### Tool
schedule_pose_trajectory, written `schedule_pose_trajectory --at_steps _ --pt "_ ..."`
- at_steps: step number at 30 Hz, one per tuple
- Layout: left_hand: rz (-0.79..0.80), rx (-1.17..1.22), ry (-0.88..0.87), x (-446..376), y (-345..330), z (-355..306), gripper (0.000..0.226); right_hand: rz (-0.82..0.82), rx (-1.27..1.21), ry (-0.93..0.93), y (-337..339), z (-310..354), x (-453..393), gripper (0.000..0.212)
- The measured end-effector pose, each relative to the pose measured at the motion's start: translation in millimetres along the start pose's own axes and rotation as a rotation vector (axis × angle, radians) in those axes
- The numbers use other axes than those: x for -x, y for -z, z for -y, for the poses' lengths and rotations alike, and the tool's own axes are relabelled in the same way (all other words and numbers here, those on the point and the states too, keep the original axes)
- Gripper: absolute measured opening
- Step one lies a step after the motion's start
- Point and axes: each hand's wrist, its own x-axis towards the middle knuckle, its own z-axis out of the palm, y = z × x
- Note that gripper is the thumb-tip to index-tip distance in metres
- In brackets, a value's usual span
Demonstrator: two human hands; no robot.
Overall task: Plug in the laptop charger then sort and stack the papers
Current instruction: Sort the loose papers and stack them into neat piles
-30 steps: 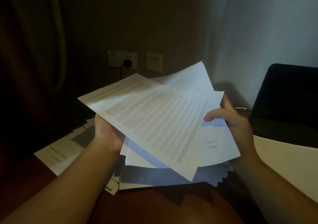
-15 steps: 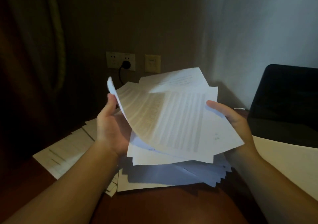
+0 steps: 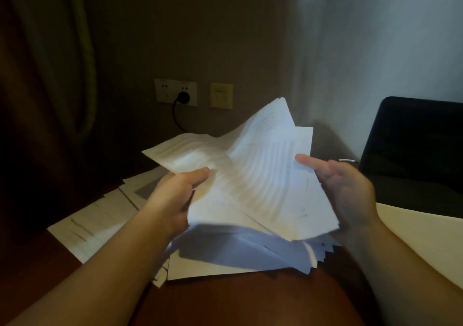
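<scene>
Since a black plug already sits in the wall socket, the charger step looks done and the paper step is in hand; the scene runs so:

Table (image 3: 250, 298): dark reddish wood, carrying every pile of paper.
Laptop (image 3: 416, 150): black, lid up, at the right edge, well apart from the held sheets.
Lower stack (image 3: 240, 258): loose papers lying on the table beneath both hands, corners fanned out at the right, not yet squared.
Side pile (image 3: 100, 220): more sheets spread to the left, partly under the left forearm, unsorted.
Held sheets (image 3: 253, 175): several printed pages lifted above the lower stack, bent and blurred, edges uneven.
Left hand (image 3: 172, 198): grips the left edge of the held sheets, thumb on top, fingers hidden beneath.
Right hand (image 3: 348, 190): at the right edge, thumb lying on the top page, fingers curled beneath as far as can be seen.
Wall socket (image 3: 175, 92): white plate with the plug (image 3: 183, 97) in it, cord dropping behind the papers.
Next move, as a judgement: align the held edges, then set them down square.
</scene>
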Motion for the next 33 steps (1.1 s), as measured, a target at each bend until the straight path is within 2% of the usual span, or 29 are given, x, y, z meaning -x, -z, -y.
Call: schedule_pose_trajectory --at_steps 4,8,11,16,20,22,25,26,29,33 --pt "0.087 -0.046 0.086 0 3 -3 0.02 -0.119 0.248 0.122 5 1 -3 0.007" --pt "0.056 -0.082 0.04 -6 6 -4 0.028 -0.037 0.085 0.081 5 -3 -7 0.031" --pt "0.022 -0.064 -0.137 -7 4 -8 0.014 0.036 0.038 0.118 6 -5 -10 0.051" --pt "-0.062 -0.137 -0.51 -1 -7 -8 0.008 -0.057 0.296 0.269 -8 -3 -5 0.031" --pt "-0.196 -0.136 -0.707 8 -13 -13 0.014 -0.048 0.221 0.346 -13 2 -1 0.038" --pt "-0.259 -0.128 -0.764 13 -14 -16 0.023 -0.054 0.165 0.366 -17 3 1 0.034" --pt "-0.293 -0.126 -0.815 19 -15 -15 0.03 -0.136 0.055 0.302 -18 5 1 0.011" --pt "-0.285 -0.122 -0.823 18 -16 -13 0.029 -0.167 0.05 0.275 -16 4 0 0.009" --pt "-0.222 -0.196 -0.792 16 -20 -7 0.034 -0.18 0.051 0.241 -11 2 -2 0.01" --pt "-0.204 -0.182 -0.822 15 -20 -3 0.045 -0.11 -0.058 0.267 -5 4 -6 0.027"
